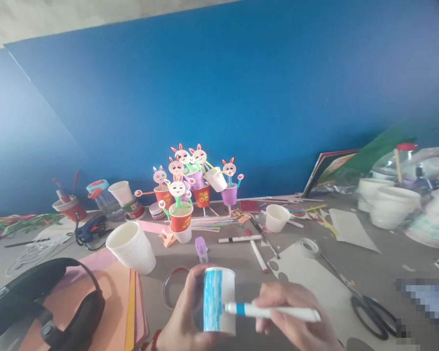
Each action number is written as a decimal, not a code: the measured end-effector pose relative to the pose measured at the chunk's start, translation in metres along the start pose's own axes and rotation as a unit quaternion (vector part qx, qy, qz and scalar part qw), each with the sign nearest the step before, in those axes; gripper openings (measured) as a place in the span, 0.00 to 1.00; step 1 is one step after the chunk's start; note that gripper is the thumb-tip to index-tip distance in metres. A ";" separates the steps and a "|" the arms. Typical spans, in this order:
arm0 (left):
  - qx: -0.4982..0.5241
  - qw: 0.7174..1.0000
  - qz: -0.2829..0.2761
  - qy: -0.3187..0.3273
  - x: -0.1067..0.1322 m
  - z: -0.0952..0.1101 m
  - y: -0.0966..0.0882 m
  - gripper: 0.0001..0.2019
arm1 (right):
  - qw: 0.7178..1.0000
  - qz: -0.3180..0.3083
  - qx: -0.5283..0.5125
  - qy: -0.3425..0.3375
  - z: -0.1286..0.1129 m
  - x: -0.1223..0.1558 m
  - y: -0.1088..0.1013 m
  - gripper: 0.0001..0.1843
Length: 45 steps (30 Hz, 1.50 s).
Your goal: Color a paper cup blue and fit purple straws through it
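Marker (247, 310) points left from the grasping right hand (296, 298) — tip at the upright cup (215, 297). Left hand (183, 317) clasps it.

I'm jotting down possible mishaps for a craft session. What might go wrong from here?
The left hand grips the cup beside its blue colouring, so ink, if wet, might smear onto it. Pressing hard with the marker could dent the cup. The scissors lie to the right of the right hand, which might bump them.
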<state>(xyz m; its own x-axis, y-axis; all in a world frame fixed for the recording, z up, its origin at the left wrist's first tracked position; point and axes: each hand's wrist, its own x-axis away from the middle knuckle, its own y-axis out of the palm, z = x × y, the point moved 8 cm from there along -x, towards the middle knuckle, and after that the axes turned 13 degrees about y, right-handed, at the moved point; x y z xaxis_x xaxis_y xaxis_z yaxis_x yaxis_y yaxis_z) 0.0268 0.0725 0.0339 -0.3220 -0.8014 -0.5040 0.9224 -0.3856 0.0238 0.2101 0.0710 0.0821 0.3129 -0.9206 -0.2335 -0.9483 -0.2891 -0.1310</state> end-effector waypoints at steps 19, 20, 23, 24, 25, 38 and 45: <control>0.048 0.999 0.007 -0.004 -0.004 0.006 0.006 0.35 | 0.995 -0.048 -0.061 0.063 0.019 -0.002 0.004 0.14; 0.045 0.999 0.006 0.002 -0.005 0.008 0.006 0.34 | 0.996 -0.031 -0.053 0.067 0.020 -0.003 0.001 0.14; 0.016 1.000 0.009 0.019 -0.008 0.012 0.003 0.35 | 0.995 0.038 -0.021 0.087 0.022 -0.008 -0.010 0.14; 0.010 1.000 0.012 0.020 -0.008 0.012 0.002 0.35 | 0.994 0.052 -0.014 0.090 0.022 -0.009 -0.012 0.14; 0.007 1.000 0.012 0.019 -0.008 0.011 0.001 0.35 | 0.994 0.055 -0.012 0.089 0.021 -0.009 -0.012 0.14; 0.011 1.000 0.014 0.020 -0.007 0.009 0.001 0.35 | 0.998 0.016 -0.025 0.063 0.019 -0.008 -0.008 0.13; 0.023 1.000 0.010 0.018 -0.006 0.007 0.002 0.36 | 0.996 0.037 -0.024 0.074 0.019 -0.008 -0.012 0.12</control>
<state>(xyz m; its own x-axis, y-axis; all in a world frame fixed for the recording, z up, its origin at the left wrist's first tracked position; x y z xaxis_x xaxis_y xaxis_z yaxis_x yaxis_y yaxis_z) 0.0286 0.0732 0.0430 -0.2943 -0.7924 -0.5342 0.9176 -0.3906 0.0739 0.2199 0.0869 0.0674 0.2348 -0.9674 -0.0952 -0.9709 -0.2285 -0.0721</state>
